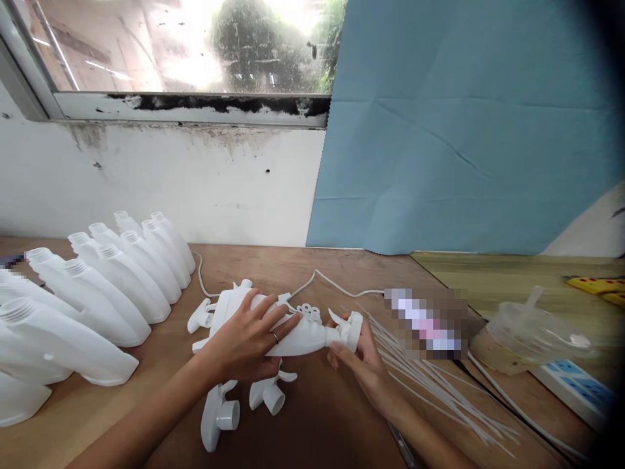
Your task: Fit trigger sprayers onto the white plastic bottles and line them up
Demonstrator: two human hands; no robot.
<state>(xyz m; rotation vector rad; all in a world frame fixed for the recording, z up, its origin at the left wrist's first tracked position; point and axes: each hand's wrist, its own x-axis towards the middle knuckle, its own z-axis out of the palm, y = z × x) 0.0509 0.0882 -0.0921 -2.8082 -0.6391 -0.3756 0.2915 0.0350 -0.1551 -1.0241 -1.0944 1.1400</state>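
White bottle (307, 339) lies on its side at the table (312, 436), neck to the right; it's the landmark. Left of it, a group of upright white bottles (131, 280), several rows. Loose spray heads crowd it: one (200, 317) just off its left end, two on the near side (219, 417) (267, 393). More white parts bunch up behind it, half hidden by the left hand, can't separate them all. White cable (336, 284) runs behind it. Right of it, thin white tubes (430, 378) in a loose fan, then a blurred-out item (430, 322), further right a clear cup (517, 339) with straw and a blue-and-white box-like item (576, 391). Well beyond the bottle: white wall (161, 182), window (195, 52), blue cloth (454, 130) hanging to the right.

Left hand (251, 332), ring on one finger, is half open: fingers spread over the bottle's top, thumb at its near side, holding the body. Right hand (368, 368) is curled, thumb and fingers gripping the spray head (352, 331) at the bottle's neck. Can't tell if it's fully seated.
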